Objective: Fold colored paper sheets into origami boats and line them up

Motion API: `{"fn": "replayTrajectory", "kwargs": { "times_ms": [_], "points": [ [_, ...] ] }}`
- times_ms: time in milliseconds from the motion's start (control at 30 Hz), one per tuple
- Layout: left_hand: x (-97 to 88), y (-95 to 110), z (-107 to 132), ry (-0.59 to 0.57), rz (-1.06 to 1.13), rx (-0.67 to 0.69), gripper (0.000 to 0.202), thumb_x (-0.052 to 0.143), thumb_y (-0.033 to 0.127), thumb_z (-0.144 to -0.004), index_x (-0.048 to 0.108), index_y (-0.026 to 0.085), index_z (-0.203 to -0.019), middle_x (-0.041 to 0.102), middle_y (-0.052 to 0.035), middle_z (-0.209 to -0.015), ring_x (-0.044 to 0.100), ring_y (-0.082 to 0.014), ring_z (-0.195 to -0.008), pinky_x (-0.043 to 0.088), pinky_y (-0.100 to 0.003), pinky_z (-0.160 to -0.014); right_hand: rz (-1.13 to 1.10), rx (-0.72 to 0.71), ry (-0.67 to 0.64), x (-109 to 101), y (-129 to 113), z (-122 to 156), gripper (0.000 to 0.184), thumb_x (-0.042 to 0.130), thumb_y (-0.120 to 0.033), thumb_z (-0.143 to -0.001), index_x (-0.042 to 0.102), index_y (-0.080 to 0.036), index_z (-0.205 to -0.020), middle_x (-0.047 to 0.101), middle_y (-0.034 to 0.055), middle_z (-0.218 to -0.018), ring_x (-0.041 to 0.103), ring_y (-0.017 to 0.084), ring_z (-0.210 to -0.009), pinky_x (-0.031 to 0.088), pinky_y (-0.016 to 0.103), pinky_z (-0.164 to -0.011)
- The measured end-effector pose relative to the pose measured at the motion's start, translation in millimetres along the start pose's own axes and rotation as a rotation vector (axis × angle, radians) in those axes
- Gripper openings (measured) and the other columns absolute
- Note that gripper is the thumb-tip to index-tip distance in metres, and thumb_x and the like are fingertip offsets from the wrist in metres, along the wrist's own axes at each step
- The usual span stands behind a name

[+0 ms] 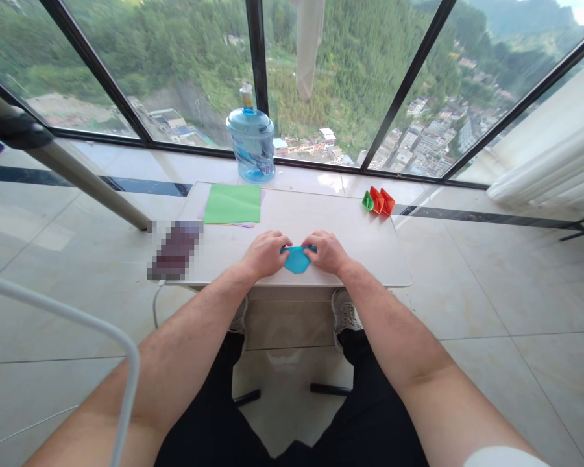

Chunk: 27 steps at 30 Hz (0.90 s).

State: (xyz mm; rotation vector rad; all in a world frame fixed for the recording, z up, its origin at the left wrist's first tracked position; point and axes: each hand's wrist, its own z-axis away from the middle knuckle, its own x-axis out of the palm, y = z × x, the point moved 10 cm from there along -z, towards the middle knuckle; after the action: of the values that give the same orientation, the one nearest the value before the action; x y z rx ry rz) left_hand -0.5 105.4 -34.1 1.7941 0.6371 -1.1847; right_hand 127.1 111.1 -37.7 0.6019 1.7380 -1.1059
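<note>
A small piece of folded blue paper [297, 261] is held near the front edge of the white table. Its upper edge is straight and its lower part narrows toward me. My left hand [268, 253] pinches the upper left corner between thumb and fingers. At the upper right corner, my right hand [327, 251] grips the paper the same way. The fingertips cover both corners, so the folds there are hidden.
Green paper sheets [232, 203] lie at the table's back left. Folded paper boats, one green [368, 200] and two red [381, 202], stand at the back right. A blurred dark object [175, 250] lies front left. Behind the table stands a water jug [251, 144].
</note>
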Motion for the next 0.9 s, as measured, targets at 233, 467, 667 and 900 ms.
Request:
{"fn": "replayTrajectory", "kwargs": {
  "times_ms": [233, 467, 667, 900],
  "points": [
    [2.9, 4, 3, 0.005, 0.007, 0.046, 0.025, 0.060, 0.021, -0.090, 0.080, 0.017, -0.104, 0.072, -0.0107, -0.099, 0.065, -0.0262, -0.101, 0.051, -0.041, -0.100, -0.029, -0.067, 0.042, 1, 3, 3, 0.016, 0.069, -0.023, -0.090, 0.080, -0.026, -0.102, 0.072, 0.0065, -0.107, 0.062, 0.023, -0.106, 0.044, 0.036, -0.097],
    [0.9, 18, 10, 0.048, -0.094, 0.156, 0.022, 0.059, 0.019, -0.094, 0.080, 0.018, -0.096, 0.069, -0.0096, -0.094, 0.061, -0.0241, -0.093, 0.052, -0.037, -0.090, 0.034, -0.147, 0.069, 3, -3, 11, 0.018, 0.064, -0.025, -0.096, 0.081, -0.027, -0.100, 0.073, 0.0056, -0.105, 0.058, 0.022, -0.102, 0.044, 0.035, -0.094],
    [-0.2, 28, 15, 0.067, -0.176, 0.216, 0.020, 0.059, 0.021, -0.095, 0.078, 0.018, -0.092, 0.068, -0.0096, -0.093, 0.060, -0.0230, -0.091, 0.051, -0.036, -0.088, 0.116, -0.209, 0.084, 1, -12, 19, 0.024, 0.056, -0.025, -0.101, 0.080, -0.026, -0.104, 0.073, 0.0068, -0.104, 0.056, 0.022, -0.098, 0.041, 0.035, -0.089],
    [1.4, 28, 20, 0.062, -0.184, 0.232, 0.021, 0.058, 0.019, -0.094, 0.078, 0.019, -0.098, 0.069, -0.0098, -0.096, 0.060, -0.0236, -0.093, 0.050, -0.038, -0.088, 0.169, -0.259, 0.094, 2, -18, 23, 0.025, 0.054, -0.024, -0.101, 0.079, -0.026, -0.103, 0.073, 0.0069, -0.105, 0.055, 0.022, -0.099, 0.039, 0.035, -0.087]
  ]
}}
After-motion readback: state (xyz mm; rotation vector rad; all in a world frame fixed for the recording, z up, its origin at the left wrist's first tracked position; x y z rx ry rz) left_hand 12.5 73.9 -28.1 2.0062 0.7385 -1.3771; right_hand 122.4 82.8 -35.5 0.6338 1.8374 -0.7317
